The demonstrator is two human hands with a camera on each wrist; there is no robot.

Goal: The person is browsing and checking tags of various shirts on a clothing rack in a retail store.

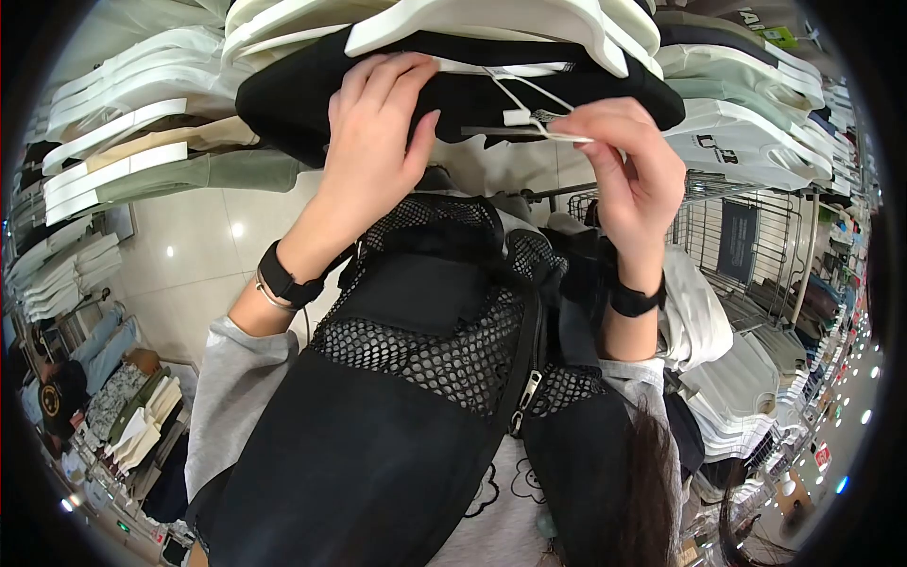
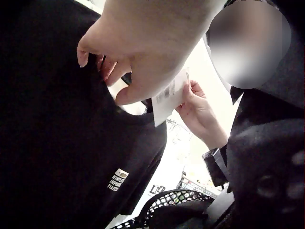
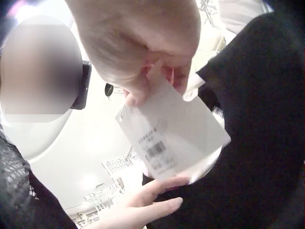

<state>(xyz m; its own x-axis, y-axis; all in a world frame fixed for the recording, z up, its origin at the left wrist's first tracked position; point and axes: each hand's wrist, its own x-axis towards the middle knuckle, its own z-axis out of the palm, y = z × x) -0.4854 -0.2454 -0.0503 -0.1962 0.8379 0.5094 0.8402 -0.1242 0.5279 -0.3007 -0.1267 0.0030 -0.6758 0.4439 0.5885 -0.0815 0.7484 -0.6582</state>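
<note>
Hands apart, both busy up at the clothes! R hand (image 1: pixel 642 170) has a paper tag (image 3: pixel 188 131) pinched btwn thumb and fingers, barcode (image 3: pixel 155 150) showing in the R wrist view. White string (image 1: pixel 510 94) runs from the tag back toward the blk shirt (image 1: pixel 302 94), and that shirt hangs on a white hanger (image 1: pixel 482 21) right in front of the person. L hand (image 1: pixel 378 123) is on the shirt by its neck opening (image 2: pixel 133 106), thumb off to the side; can't tell if those fingertips grip the cloth or just lie on it.

Risks? Biggest one, IMO, is the string: it's thin, so a hard tug from the R hand could snap it or tear the tag. Pull w/o a firm hold from the L hand and the neck prob stretches, or the shirt slips off one end of the hanger. A tight pinch could crease the tag, too. Neighboring garments (image 1: pixel 756 142) sit close, so a big swing might snag one.
</note>
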